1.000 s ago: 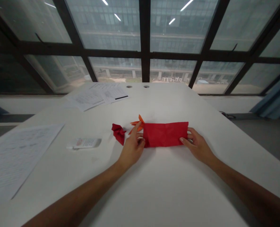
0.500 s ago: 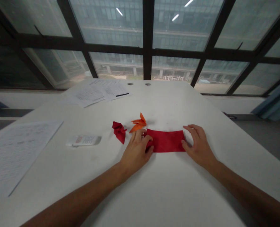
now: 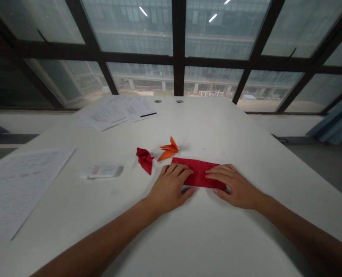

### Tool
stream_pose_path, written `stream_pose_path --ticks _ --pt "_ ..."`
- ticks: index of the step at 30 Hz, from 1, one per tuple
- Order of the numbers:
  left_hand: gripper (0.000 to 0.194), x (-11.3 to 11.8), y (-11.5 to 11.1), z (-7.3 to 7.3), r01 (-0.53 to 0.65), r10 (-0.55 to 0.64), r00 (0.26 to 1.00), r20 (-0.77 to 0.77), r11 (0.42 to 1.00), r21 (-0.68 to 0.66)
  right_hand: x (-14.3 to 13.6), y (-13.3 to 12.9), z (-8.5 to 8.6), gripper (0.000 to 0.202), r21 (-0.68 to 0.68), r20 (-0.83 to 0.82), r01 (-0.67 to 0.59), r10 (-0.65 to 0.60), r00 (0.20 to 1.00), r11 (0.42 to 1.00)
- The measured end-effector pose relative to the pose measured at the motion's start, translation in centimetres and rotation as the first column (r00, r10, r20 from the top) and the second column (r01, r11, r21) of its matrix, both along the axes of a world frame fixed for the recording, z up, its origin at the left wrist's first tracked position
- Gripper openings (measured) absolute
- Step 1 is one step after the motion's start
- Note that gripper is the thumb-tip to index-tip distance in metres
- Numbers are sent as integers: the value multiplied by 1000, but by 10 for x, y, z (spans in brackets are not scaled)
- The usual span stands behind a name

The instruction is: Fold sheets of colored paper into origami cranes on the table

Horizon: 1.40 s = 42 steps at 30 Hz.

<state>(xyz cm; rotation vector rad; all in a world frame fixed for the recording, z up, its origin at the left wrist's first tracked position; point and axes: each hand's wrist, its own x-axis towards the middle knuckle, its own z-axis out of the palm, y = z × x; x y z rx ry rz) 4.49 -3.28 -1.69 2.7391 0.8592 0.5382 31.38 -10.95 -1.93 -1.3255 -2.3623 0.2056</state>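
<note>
A folded strip of red paper (image 3: 199, 173) lies on the white table, its long sides running left to right. My left hand (image 3: 172, 186) covers its left end, fingers on top and thumb at the near edge. My right hand (image 3: 236, 186) has its fingers on the right part, with the thumb at the near edge. Both hands grip the paper between fingers and thumb. Just beyond my left hand stands an orange folded-paper figure (image 3: 169, 149). A red folded-paper figure (image 3: 145, 160) sits to the left of it.
A small white packet with print (image 3: 105, 171) lies left of the red figure. Printed sheets (image 3: 110, 113) are spread at the far left of the table (image 3: 205, 127), and another sheet (image 3: 23, 184) is at the left edge. Windows stand behind the table.
My right hand has moved left onto the red paper, and its fingers have come closer together. My left hand's fingers now reach further over the paper, which has turned slightly.
</note>
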Motion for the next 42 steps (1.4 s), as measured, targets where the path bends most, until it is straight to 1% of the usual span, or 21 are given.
stream_pose_path --ticks 4,7,11,13,15,18,19,21,23,24,26,28,30,31,33,35,36,37,38,40,42 --pt "34 0 1 -2 -58 59 998 -8 998 34 0 -1 -2 38 21 -61 -8 10 998 1000" --pt "25 1 2 -2 -74 75 997 -12 996 44 2 -1 -4 42 38 -136 17 -11 991 999" --pt "24 1 2 1 -96 97 995 -10 995 37 6 0 -6 54 84 -160 50 -36 986 995" --pt "25 1 1 2 -83 84 996 -14 996 45 8 2 -9 50 127 -170 95 -73 983 987" --pt "25 1 0 1 -14 14 1000 -15 998 56 9 5 -11 38 179 -215 163 -123 969 970" --pt "28 -1 -2 1 143 -142 990 -23 987 71 8 7 -13 25 228 -318 291 -211 924 929" --pt "29 -1 -2 1 189 -187 982 -28 979 72 6 6 -14 25 237 -358 349 -253 899 907" --pt "31 -2 -3 2 258 -256 966 -39 964 60 0 5 -15 34 234 -445 473 -339 829 849" --pt "35 -3 -4 4 308 -306 951 -48 951 35 -9 1 -16 41 181 -529 548 -389 754 816" --pt "38 -3 -4 5 326 -324 945 -51 945 22 -14 -1 -17 40 141 -557 551 -394 731 823" --pt "43 -3 -5 6 346 -345 937 -53 938 3 -23 -7 -17 32 48 -595 471 -353 722 881" --pt "44 -3 -5 6 350 -350 935 -48 937 -9 -29 -13 -14 26 28 -553 369 -293 780 929" --pt "44 -2 -5 7 348 -349 936 -41 937 -23 -33 -20 -10 32 92 -449 276 -208 869 957" --pt "44 -2 -5 7 348 -349 936 -38 937 -29 -34 -23 -9 36 153 -413 233 -152 898 960" --pt "44 -1 -5 7 347 -349 937 -37 937 -41 -38 -27 -8 43 281 -381 212 -94 920 936" --pt "45 -1 -5 7 349 -351 936 -37 936 -48 -42 -27 -11 50 326 -444 294 -129 887 899" --pt "46 -1 -5 7 352 -353 935 -35 935 -47 -43 -26 -14 55 292 -508 356 -172 844 888" --pt "47 -1 -5 7 355 -357 933 -37 934 -46 -44 -24 -16 59 221 -587 419 -223 778 880" --pt "48 -1 -5 8 357 -359 932 -42 933 -44 -44 -21 -19 66 133 -641 450 -269 718 883" --pt "53 -1 -5 9 350 -351 934 -60 936 -38 -41 -15 -23 72 -14 -665 519 -396 633 855" --pt "61 -1 -6 11 331 -332 939 -87 943 -35 -36 -10 -24 72 -158 -667 526 -483 567 836"
